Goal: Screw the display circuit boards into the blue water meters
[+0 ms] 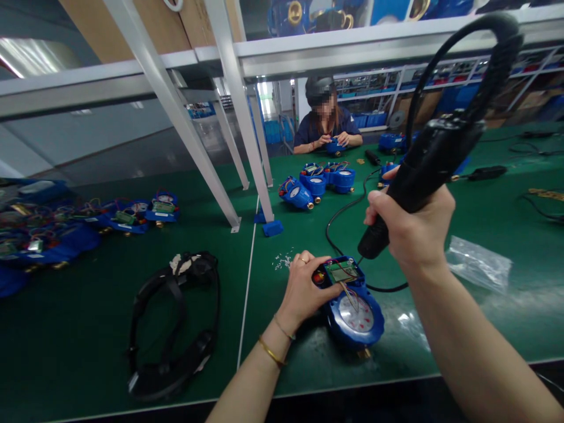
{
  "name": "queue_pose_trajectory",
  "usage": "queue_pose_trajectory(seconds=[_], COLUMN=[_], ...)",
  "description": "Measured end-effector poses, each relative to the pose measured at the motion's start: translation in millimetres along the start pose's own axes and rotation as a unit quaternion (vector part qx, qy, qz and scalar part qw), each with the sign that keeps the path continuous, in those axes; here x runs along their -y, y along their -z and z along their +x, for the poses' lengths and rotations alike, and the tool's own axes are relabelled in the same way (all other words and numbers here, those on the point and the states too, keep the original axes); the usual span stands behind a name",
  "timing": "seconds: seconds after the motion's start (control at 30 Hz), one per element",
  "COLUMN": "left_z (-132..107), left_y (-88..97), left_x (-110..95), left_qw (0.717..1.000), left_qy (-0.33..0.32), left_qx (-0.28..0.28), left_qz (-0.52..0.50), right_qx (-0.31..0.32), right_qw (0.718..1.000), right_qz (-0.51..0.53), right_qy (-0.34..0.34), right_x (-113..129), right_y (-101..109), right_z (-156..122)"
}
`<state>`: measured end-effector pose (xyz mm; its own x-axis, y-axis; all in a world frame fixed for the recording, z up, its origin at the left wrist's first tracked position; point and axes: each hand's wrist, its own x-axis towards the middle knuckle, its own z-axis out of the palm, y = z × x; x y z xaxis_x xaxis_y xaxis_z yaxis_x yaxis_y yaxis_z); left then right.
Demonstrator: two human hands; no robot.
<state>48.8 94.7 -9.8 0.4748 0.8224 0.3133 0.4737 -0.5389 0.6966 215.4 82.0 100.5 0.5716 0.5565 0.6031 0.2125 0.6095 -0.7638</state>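
R hand (pixel 412 226) wraps tight round a matte black, tapered electric screwdriver (pixel 434 158), tip down, w/ thick cable arching at 12 o'clock. L hand (pixel 304 285) clasps the edge of a glossy blue, round water meter (pixel 355 311) at 6 o'clock on the green bench mat (pixel 110 305). A green circuit board (pixel 341 271) sits on the meter's top. Crinkled clear plastic bag (pixel 478 264) lies at 3 o'clock.

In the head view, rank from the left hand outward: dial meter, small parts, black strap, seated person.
1. Dial meter, under the left hand.
2. Small parts, just beyond it.
3. Black strap, to the left.
4. Seated person, far across the table.
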Motion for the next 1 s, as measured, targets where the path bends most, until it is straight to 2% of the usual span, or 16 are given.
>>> queue_pose_trajectory(seconds=[0.4,0.7,1.0], left_z=[-4,-11,-7], left_y=[-4.2,-16.7,-17.4], left_x=[3,7,7], left_qw=[0.999,0.989,0.989], left_qy=[0.013,0.038,0.028], left_qx=[-0.019,-0.069,-0.069], left_qz=[-0.049,-0.123,-0.124], right_qx=[0.006,0.005,0.083], right_qw=[1.0,1.0,0.996], right_qz=[-0.01,0.005,0.022], right_qy=[-0.002,-0.014,-0.018], right_x=[-5,-12,-19], right_y=[1,3,8], right_z=[-1,1,2])
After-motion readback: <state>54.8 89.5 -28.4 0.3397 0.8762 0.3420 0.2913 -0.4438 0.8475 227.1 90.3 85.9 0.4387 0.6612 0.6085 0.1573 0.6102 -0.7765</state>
